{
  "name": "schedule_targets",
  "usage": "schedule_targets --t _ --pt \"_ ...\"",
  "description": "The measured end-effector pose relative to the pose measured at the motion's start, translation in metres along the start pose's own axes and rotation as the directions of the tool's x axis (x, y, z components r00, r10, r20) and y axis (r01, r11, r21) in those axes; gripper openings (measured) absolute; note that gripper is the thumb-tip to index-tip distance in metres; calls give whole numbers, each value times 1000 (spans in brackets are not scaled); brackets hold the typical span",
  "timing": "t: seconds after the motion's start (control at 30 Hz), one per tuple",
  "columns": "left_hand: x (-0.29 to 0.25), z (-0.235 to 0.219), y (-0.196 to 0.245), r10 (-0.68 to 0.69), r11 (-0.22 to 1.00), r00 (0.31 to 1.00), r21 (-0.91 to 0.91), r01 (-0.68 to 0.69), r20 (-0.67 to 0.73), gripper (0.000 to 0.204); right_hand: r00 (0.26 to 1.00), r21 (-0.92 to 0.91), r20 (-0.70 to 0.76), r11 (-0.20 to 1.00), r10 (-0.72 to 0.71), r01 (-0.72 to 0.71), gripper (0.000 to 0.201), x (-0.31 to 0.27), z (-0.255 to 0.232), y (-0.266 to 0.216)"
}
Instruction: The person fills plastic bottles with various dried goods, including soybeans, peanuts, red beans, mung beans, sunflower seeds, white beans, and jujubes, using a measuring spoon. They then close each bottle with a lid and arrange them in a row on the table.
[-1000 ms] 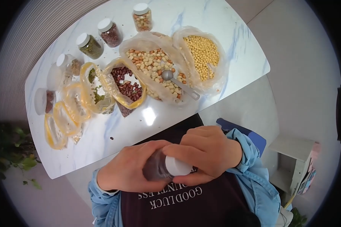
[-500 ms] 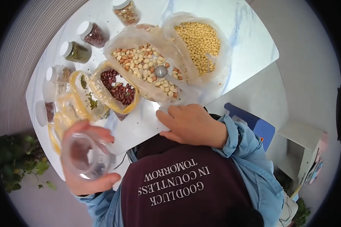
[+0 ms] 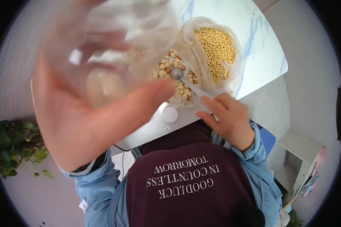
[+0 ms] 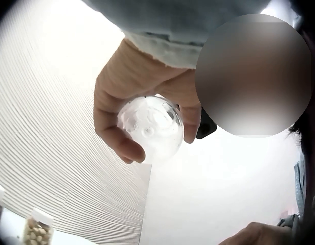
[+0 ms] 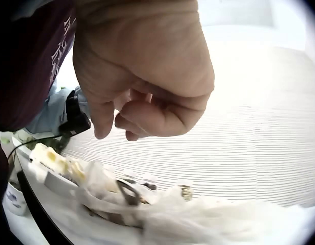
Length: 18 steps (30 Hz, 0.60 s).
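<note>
My left hand (image 3: 79,128) holds a clear plastic jar (image 3: 151,26) high up, close to the head camera. In the left wrist view, the fingers and thumb curl around this jar (image 4: 150,130), and its round base shows. My right hand (image 3: 233,119) hovers by the table's front edge with nothing in it, its fingers loosely bent near the handle of a metal spoon (image 3: 177,73). The spoon's bowl rests on peanuts (image 3: 183,90) in a plastic bag. A white lid (image 3: 169,113) lies on the table in front of that bag.
An open bag of soybeans (image 3: 216,53) stands right of the peanuts. A lidded jar of peanuts (image 4: 37,229) shows in the left wrist view. The raised jar and left hand hide the table's left side from the head camera. A leafy plant (image 3: 19,147) is at far left.
Both hands were on the capped jar; the lid came off and now lies on the table. My left hand has raised the jar. My right hand has moved right, toward the spoon handle.
</note>
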<state>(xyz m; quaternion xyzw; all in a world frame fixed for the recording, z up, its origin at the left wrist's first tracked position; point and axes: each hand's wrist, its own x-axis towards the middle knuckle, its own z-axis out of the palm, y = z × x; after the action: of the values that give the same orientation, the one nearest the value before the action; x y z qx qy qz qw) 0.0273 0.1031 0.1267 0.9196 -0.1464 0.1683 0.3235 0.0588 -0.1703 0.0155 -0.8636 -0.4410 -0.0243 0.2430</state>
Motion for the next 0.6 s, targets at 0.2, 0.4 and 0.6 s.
schedule_targets --t 0.2,0.4,0.6 --pt "36 41 16 -328 858 932 -462 224 -156 74 991 -79 87 992 103 -96 47 5 -6 16" --pt "46 57 6 -214 707 977 -693 142 -18 73 995 -49 96 999 0 5 34 6 8 29" --pt "43 63 3 -421 731 902 -554 398 93 80 984 43 -43 983 -175 177 31 19 14 29"
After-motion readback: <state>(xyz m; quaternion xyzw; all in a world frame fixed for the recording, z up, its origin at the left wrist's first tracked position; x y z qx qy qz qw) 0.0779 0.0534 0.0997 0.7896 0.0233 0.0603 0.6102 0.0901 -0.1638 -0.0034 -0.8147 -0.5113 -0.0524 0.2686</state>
